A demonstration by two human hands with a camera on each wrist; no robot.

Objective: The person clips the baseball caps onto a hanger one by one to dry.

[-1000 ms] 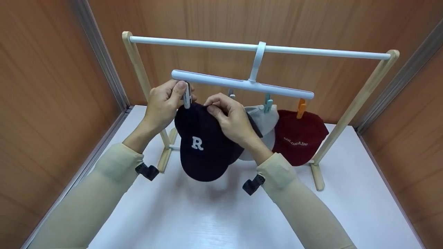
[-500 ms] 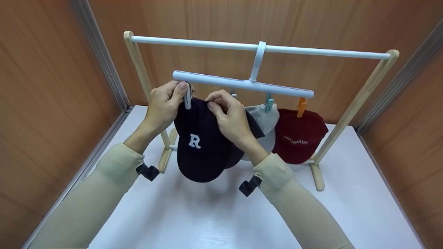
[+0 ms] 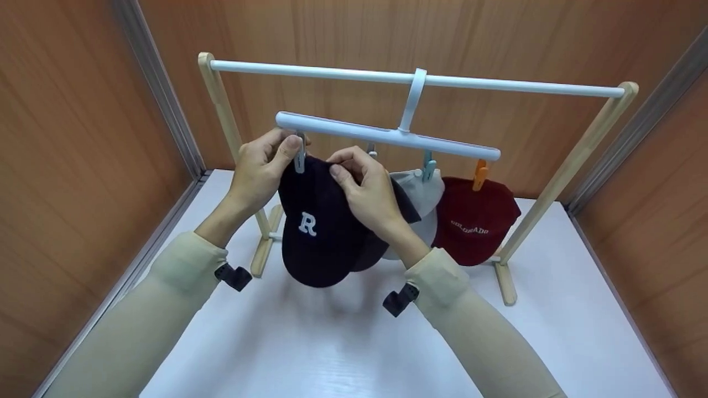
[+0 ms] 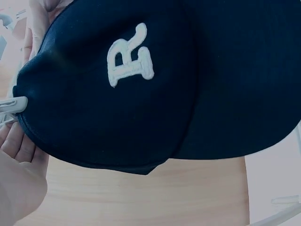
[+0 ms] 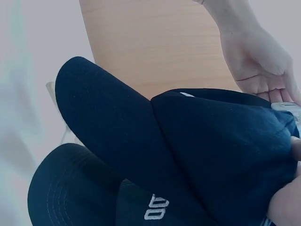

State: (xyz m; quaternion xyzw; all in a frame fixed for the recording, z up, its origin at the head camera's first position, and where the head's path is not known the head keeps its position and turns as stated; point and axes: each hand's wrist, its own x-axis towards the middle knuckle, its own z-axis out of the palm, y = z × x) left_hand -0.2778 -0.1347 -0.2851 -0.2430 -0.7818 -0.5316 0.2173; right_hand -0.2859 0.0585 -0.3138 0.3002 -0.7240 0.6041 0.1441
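Observation:
In the head view a dark navy baseball cap [image 3: 332, 243] with a white letter R hangs brim down below the left end of a white hanger bar [image 3: 354, 128]. My left hand [image 3: 257, 168] pinches a grey clothespin [image 3: 300, 157] at the cap's top edge, thumb in front. Beside it, my right hand [image 3: 369, 190] pinches the same edge between thumb and fingers. The left wrist view shows the clothespin [image 4: 16, 104] biting the fabric of the cap [image 4: 94, 117]. Behind, a second dark cap [image 5: 61, 188] with white lettering is partly hidden.
A pale grey cap [image 3: 423, 193] hangs from a teal clothespin [image 3: 430, 167], and a maroon cap [image 3: 470, 232] from an orange one [image 3: 480, 176]. The hanger hooks over the white rail [image 3: 525, 85] of a wooden-legged rack [image 3: 558, 171]. A white table [image 3: 332, 354] lies below, with wood-panel walls around.
The R cap has swung slightly left and turned a little, with the right hand shifting slightly left alongside. Both hands keep their grip, and the hanger stays almost still.

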